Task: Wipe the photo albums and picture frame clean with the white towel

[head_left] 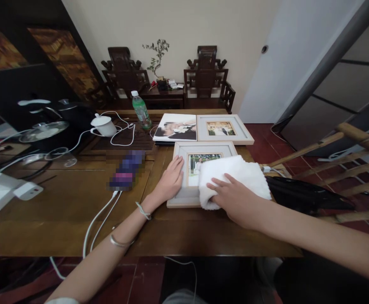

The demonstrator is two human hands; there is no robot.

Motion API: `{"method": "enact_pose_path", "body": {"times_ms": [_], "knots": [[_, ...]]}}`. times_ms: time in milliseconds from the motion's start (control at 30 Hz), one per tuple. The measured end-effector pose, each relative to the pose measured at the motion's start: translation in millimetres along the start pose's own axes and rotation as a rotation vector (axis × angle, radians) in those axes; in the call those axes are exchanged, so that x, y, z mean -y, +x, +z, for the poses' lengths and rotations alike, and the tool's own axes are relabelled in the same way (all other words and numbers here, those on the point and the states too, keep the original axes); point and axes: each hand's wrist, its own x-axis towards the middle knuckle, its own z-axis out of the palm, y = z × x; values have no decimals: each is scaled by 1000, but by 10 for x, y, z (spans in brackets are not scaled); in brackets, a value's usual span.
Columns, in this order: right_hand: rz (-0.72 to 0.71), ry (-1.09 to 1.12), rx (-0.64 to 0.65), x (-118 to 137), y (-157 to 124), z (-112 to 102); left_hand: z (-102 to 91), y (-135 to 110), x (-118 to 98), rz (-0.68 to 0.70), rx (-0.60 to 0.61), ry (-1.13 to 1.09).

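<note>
A light wooden picture frame (pixel 178 198) with a wide pale mat and a small photo lies flat near the table's right end. My left hand (pixel 171 179) rests flat along its left side, fingers stretched out. Over the right part of the frame is a fluffy white cloth (pixel 248 177), which hides that side and some of the photo. My right hand (pixel 230 196) presses on the cloth with its thumb tucked into a fold. Behind lie a second picture frame (pixel 246 133) and a white-edged photo album (pixel 175 126) with a picture on its cover.
Left of the frame lies a phone (pixel 127 171) with white cables. Farther off stand a green bottle (pixel 141 110) and a lidded white cup (pixel 104 126). A power strip (pixel 1 198) sits at the far left. A wooden chair (pixel 358 139) and a black bag (pixel 301 194) are on the right.
</note>
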Motion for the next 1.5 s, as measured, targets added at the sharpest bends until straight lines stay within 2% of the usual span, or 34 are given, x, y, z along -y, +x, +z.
{"method": "enact_pose_path", "body": {"times_ms": [133, 333, 500, 667, 800, 933, 1100, 1233, 1367, 1500], "knots": [[-7, -24, -91, 136, 126, 0, 45, -11, 10, 19, -62, -9], [-82, -47, -189, 362, 492, -35, 49, -13, 42, 17, -71, -71], [-52, -79, -304, 395, 535, 62, 83, -2, 74, 10, -122, -143], [-19, -97, -382, 395, 615, 159, 96, 16, 67, -64, -199, -279], [-73, -89, -347, 370, 630, 157, 49, 6, 26, -54, -180, -277], [-103, -43, -238, 257, 397, 108, 19, -11, -5, -31, -129, -184], [40, -15, -90, 16, -23, 101, 52, -18, 27, 15, -114, -99], [150, -61, -67, -78, -207, 178, 76, -19, 20, 19, -128, -69], [154, -123, -117, 13, -154, 203, 80, -22, -8, 12, -139, -56], [67, -106, -189, 180, 94, 127, 74, -21, -9, 14, -139, -67]]}}
